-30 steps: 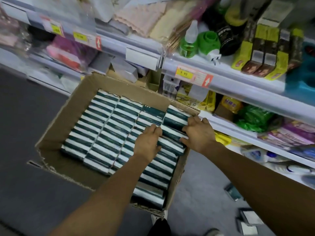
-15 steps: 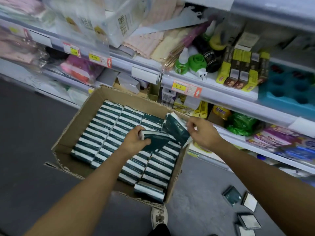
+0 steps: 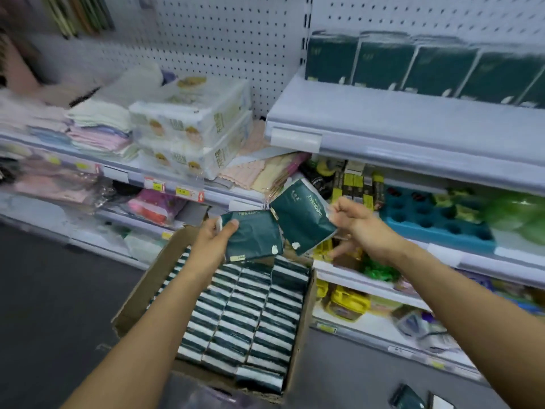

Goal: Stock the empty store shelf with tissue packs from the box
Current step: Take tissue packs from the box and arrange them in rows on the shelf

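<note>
Nearest, below both forearms, the cardboard box (image 3: 141, 296) stands on the floor with its flaps open. It holds dark green tissue packs (image 3: 250, 314) on edge in tight rows, probably so many fit and each can be pulled out by its top edge. A few loose packs (image 3: 408, 397) lie on the floor to the right of the right forearm, too blurred to say more.

Above the box, the left hand (image 3: 213, 240) grips one green tissue pack (image 3: 253, 234), thumb across its near face and fingers behind, holding it flat-on and nearly level. Just right of it, almost touching at the corner, the right hand (image 3: 358, 224) pinches a second tissue pack (image 3: 302, 215) by its right edge, fingers curled; that pack tilts and hangs leftward from the pinch. One pack per hand looks like a way to carry two at once.

Beyond the hands, shelves are crowded with other goods: white wrapped bundles (image 3: 191, 125) past the left hand, a blue tray (image 3: 436, 225) past the right.

Farthest, up and right of the right hand, the pale shelf (image 3: 398, 125) has a row of green tissue packs (image 3: 427, 69) standing upright against the pegboard back, faces outward, with bare shelf in front. The two held packs likely go there, in front of that row.
</note>
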Demonstrator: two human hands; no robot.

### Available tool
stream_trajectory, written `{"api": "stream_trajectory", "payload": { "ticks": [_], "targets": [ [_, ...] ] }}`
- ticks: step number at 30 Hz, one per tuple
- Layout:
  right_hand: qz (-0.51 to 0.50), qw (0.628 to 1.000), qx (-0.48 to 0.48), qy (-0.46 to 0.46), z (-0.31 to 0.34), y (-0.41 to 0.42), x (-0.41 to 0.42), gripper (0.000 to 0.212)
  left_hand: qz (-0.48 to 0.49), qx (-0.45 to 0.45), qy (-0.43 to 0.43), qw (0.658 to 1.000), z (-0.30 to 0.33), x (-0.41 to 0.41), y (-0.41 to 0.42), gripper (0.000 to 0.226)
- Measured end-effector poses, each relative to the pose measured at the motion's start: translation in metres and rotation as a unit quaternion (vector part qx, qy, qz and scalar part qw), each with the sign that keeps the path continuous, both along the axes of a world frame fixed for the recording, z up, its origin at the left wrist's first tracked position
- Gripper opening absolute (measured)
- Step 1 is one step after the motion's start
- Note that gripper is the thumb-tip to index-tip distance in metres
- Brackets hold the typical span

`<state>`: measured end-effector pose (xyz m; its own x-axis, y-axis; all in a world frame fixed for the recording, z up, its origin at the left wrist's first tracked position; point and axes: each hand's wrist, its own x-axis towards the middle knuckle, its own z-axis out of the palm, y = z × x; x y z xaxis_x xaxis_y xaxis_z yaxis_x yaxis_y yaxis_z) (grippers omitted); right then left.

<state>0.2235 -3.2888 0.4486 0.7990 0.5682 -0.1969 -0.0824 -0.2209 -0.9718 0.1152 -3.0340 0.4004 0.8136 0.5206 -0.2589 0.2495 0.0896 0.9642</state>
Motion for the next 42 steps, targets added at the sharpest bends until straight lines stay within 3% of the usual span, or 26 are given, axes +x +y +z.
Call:
{"api": "stream_trajectory", "payload": {
  "ticks": [6,9,12,15,22,27,31,37,42],
  "targets": [
    [0.020,0.998,0.056,0.026,0.069,-0.022,0.009,0.010,-0.033,0.013,-0.060,0.998,0.076,0.014,-0.020,0.028],
    [-0.027,0.994,0.074,0.074,0.090,-0.023,0.017,0.010,-0.039,0.000,-0.075,0.996,0.104,0.022,-0.036,0.032],
    [-0.075,0.991,0.076,0.086,0.108,-0.019,0.025,0.029,-0.041,0.011,-0.086,0.995,0.125,0.035,-0.049,0.031],
    [-0.057,0.996,0.069,0.015,0.125,-0.016,0.036,0.045,-0.041,0.013,-0.105,0.994,0.147,0.050,-0.056,0.025],
    [-0.099,0.973,0.119,-0.170,0.172,-0.015,0.089,0.049,-0.044,0.039,-0.133,0.989,0.190,0.103,-0.049,0.022],
    [-0.154,0.914,-0.054,-0.372,0.175,-0.026,0.154,0.049,0.013,0.072,-0.143,0.987,0.205,0.145,-0.033,0.034],
    [-0.069,0.858,-0.275,-0.428,0.147,-0.022,0.190,0.061,0.031,0.042,-0.142,0.989,0.196,0.168,-0.023,0.029],
    [-0.075,0.817,-0.285,-0.495,0.135,0.016,0.214,0.070,0.014,0.040,-0.154,0.987,0.183,0.187,0.000,0.017],
    [-0.075,0.707,-0.384,-0.589,0.137,0.041,0.238,0.066,-0.015,0.024,-0.155,0.988,0.182,0.205,0.027,0.026]
  ]
}}
